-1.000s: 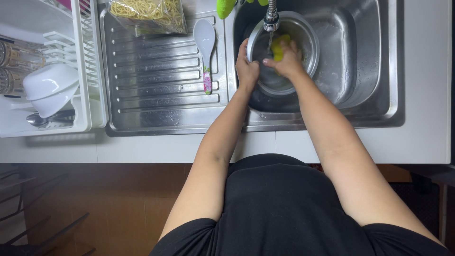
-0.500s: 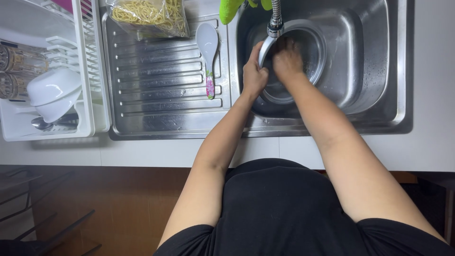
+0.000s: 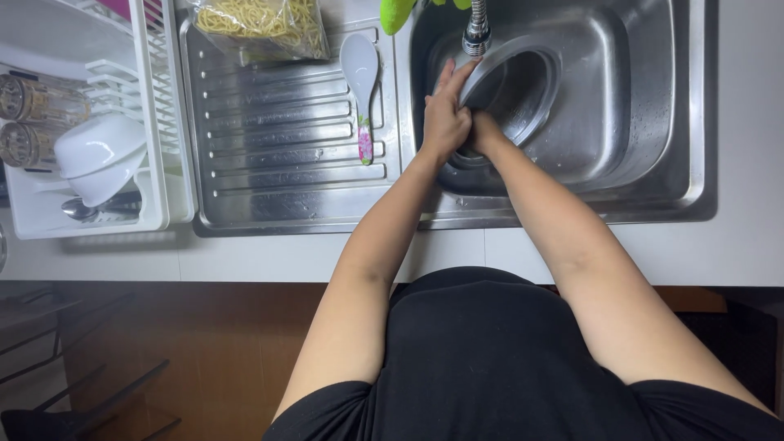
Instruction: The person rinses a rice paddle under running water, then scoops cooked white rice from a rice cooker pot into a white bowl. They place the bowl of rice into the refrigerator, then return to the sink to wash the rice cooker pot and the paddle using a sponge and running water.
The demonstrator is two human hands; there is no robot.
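Steel bowl (image 3: pixel 523 94) tilted inside the sink (image 3: pixel 653 122), directly below the faucet (image 3: pixel 476 28). Left hand (image 3: pixel 445 118) clasps the bowl's near rim; right hand (image 3: pixel 483 131), pressed against it, has its fingers hidden.

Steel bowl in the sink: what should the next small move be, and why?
Probably turn the steel bowl a little under the faucet. The left hand grips its rim, tilting it up in the sink, while the right hand is at its underside, so only that part is reached.
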